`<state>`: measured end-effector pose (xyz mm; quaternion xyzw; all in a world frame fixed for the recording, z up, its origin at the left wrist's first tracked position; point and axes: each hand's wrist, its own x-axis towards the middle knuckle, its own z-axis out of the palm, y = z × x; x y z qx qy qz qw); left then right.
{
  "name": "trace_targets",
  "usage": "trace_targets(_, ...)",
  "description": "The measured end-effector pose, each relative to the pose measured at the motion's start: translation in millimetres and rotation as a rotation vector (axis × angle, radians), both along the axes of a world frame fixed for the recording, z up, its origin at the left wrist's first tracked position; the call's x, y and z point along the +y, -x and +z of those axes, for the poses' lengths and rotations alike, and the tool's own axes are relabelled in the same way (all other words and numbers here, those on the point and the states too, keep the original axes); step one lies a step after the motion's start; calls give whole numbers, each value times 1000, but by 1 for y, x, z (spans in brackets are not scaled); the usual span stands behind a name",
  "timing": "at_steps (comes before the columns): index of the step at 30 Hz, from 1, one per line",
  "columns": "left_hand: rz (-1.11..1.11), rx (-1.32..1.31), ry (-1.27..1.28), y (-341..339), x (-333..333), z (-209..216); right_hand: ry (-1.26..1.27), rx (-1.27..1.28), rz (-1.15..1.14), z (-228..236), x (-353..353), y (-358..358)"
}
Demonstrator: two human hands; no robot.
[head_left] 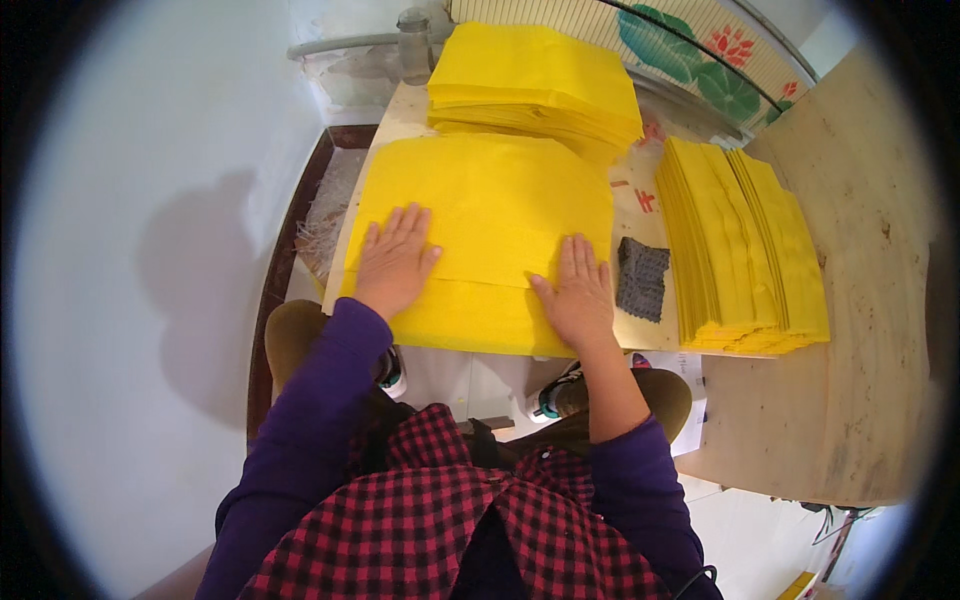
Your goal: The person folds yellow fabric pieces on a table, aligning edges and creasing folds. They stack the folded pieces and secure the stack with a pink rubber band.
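Note:
A large yellow sheet (pixel 480 205), like paper or thin fabric, lies flat in front of me. A crease or edge runs across its lower part, and its near side reaches the table's front edge. My left hand (pixel 395 262) rests flat on the sheet's left side, fingers stretched out. On the right side my right hand (pixel 580 300) presses down the same way, thumb apart from the fingers. Neither hand grips anything. Just right of my right hand lies a crumpled dark grey textured cloth (pixel 642 278).
Behind the sheet stands a thick stack of yellow sheets (pixel 535 65). More folded yellow sheets (pixel 735 245) are piled at the right of the wooden table (pixel 632 328). A glass jar (pixel 414 48) stands at the back left. A wooden board (pixel 850 400) rises at the right.

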<state>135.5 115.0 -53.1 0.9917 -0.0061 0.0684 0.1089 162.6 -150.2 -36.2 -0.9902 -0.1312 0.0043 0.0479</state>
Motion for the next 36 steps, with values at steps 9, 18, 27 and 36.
trace_targets(9, 256, 183, 67, 19, 51, 8, -30, -13, -66, -3, -19, 1)
trace_targets(18, 223, -114, 793, 62, 92, 26, -1065, 53, -158, 24, -47, 46)
trace_targets(27, 515, 210, 2253, 83, 47, 36, -2029, 603, -612, 24, -59, 54)
trace_targets(36, 499, 181, 2275, 74, 50, 37, -1847, 698, -751, 10, -79, 12)
